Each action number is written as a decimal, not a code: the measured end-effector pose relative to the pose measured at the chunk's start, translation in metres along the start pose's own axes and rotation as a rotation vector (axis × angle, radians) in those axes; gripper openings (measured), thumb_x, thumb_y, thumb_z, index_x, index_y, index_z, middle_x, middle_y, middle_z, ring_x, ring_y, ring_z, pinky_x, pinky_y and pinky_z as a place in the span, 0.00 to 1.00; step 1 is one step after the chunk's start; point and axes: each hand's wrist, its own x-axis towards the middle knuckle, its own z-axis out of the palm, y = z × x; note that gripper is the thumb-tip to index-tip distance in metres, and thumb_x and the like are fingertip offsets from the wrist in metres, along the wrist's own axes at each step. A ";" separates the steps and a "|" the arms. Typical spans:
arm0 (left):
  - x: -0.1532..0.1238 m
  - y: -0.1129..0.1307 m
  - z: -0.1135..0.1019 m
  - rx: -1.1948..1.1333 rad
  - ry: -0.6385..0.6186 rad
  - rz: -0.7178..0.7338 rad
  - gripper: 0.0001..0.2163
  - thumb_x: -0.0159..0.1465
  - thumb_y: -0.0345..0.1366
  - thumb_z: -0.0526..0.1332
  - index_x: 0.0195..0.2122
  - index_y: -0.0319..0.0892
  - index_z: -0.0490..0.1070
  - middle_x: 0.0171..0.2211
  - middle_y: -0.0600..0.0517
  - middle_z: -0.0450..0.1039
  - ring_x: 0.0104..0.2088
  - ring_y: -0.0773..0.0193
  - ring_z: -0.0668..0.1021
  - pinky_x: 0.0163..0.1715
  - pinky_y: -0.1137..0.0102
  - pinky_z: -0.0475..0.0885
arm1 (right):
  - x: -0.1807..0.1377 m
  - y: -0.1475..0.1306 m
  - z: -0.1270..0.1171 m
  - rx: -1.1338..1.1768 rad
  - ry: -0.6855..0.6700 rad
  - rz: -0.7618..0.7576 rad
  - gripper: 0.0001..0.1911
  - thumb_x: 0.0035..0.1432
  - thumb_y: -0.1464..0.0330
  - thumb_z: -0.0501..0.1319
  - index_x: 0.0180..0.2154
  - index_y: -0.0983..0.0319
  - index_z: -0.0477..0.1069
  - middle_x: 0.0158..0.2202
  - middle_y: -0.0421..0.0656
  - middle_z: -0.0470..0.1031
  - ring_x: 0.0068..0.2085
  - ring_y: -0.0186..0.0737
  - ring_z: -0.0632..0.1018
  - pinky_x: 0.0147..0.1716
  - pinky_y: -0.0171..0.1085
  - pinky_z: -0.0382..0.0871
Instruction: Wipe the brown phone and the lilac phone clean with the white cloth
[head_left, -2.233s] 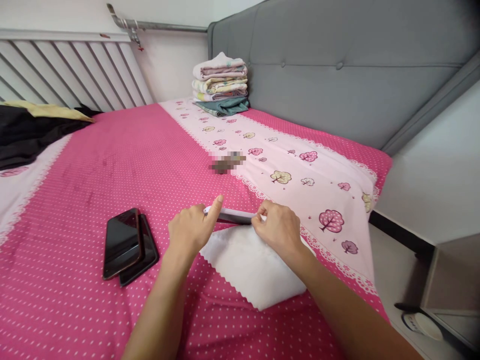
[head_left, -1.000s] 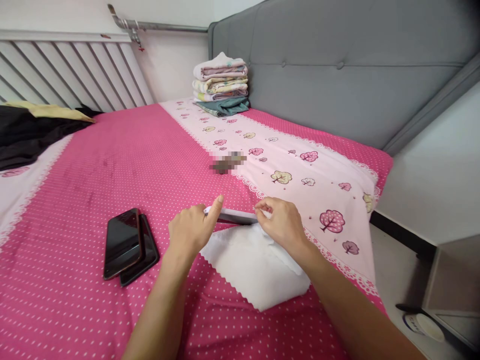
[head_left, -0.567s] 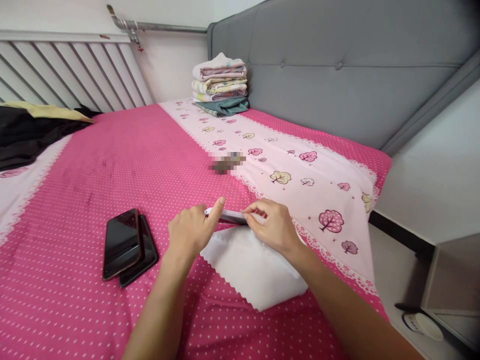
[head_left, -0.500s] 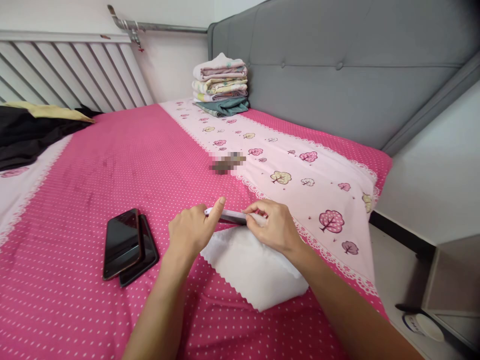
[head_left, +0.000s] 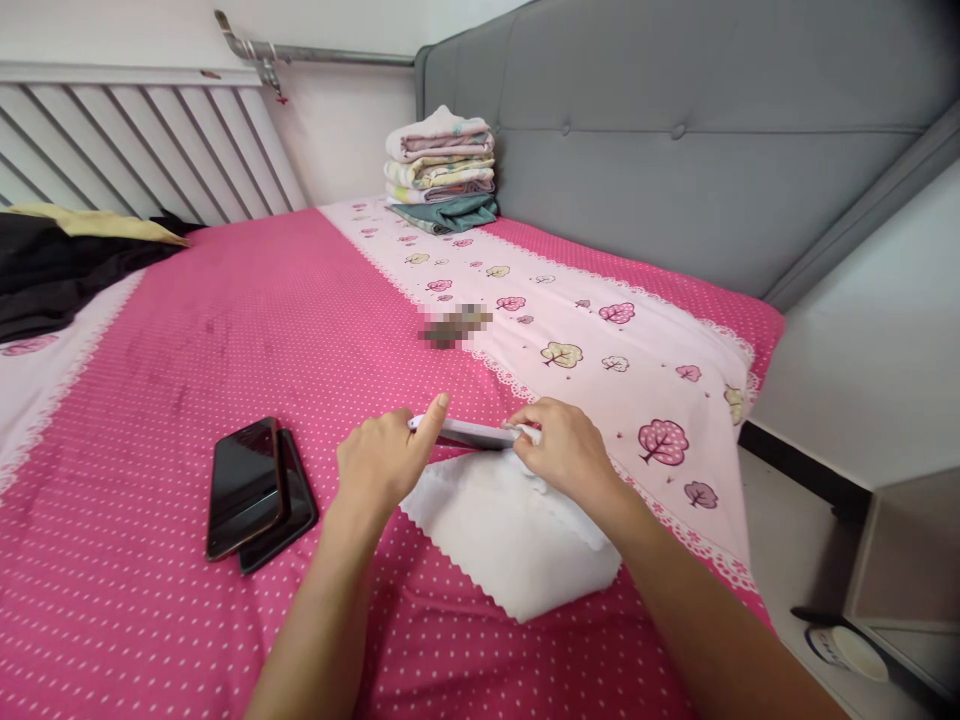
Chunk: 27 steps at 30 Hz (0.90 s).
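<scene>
A slim phone [head_left: 466,433] stands on its long edge on the pink dotted bedsheet [head_left: 225,330]. My left hand [head_left: 382,463] is closed on its left end, thumb up against it. My right hand [head_left: 564,452] pinches a bunched part of a white cloth [head_left: 504,535] against the phone's right end. The cloth has zigzag edges and spreads flat on the bed below both hands. Two dark phones [head_left: 255,492] lie stacked to the left of my left hand.
A pile of folded linens [head_left: 442,168] sits at the grey padded headboard [head_left: 675,130]. Dark clothes [head_left: 52,270] lie at the far left. A small blurred object [head_left: 454,325] rests mid-bed. The bed's edge drops at the right, beside a floor item [head_left: 844,645].
My right hand, with the cloth bunched in it, slid left along the phone's edge and then back to its right end. My left hand and the phone stayed put.
</scene>
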 end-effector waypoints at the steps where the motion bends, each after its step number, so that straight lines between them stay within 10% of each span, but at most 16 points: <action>1: 0.000 0.000 0.000 -0.002 0.000 -0.001 0.34 0.61 0.61 0.35 0.26 0.42 0.71 0.30 0.39 0.76 0.36 0.41 0.77 0.33 0.59 0.67 | 0.000 0.001 0.000 -0.014 -0.009 0.006 0.15 0.48 0.74 0.58 0.36 0.56 0.78 0.39 0.41 0.78 0.40 0.43 0.76 0.34 0.37 0.65; 13: 0.000 0.000 0.000 -0.022 0.001 0.001 0.33 0.61 0.62 0.35 0.24 0.42 0.70 0.28 0.40 0.75 0.35 0.41 0.77 0.32 0.59 0.66 | -0.001 0.004 -0.002 -0.189 -0.048 0.060 0.16 0.50 0.73 0.57 0.38 0.55 0.79 0.41 0.43 0.78 0.39 0.45 0.77 0.31 0.38 0.65; 27: 0.001 -0.001 0.000 -0.027 0.003 0.022 0.34 0.61 0.61 0.35 0.27 0.41 0.71 0.30 0.39 0.75 0.36 0.40 0.77 0.33 0.59 0.66 | 0.000 0.004 -0.004 0.147 -0.001 -0.003 0.13 0.47 0.72 0.59 0.33 0.58 0.79 0.34 0.40 0.80 0.36 0.40 0.78 0.39 0.35 0.69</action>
